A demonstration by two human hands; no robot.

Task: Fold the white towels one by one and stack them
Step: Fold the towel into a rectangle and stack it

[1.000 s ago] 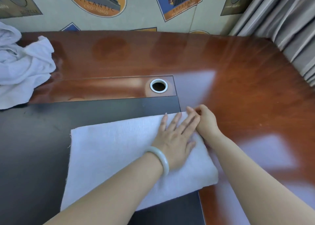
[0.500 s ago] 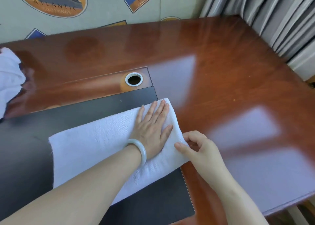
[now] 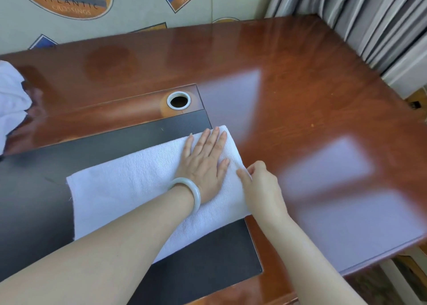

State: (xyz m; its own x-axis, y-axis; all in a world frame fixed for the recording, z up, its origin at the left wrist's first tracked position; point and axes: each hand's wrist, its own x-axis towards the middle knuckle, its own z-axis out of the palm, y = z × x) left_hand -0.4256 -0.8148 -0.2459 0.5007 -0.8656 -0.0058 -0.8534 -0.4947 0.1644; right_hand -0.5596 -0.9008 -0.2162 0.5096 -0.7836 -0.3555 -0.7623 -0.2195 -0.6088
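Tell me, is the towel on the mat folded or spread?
Folded. The towel shows a rounded fold at its right end, pinched by the right hand.

Glossy desk [image 3: 300,92], black mat [image 3: 34,200], crumpled towels [image 3: 11,96]

Folded white towel [image 3: 129,189] flat on black mat [image 3: 196,270]

Bright daylight, pale window glare on the glossy desk [image 3: 300,96], wide-angle edge bending.
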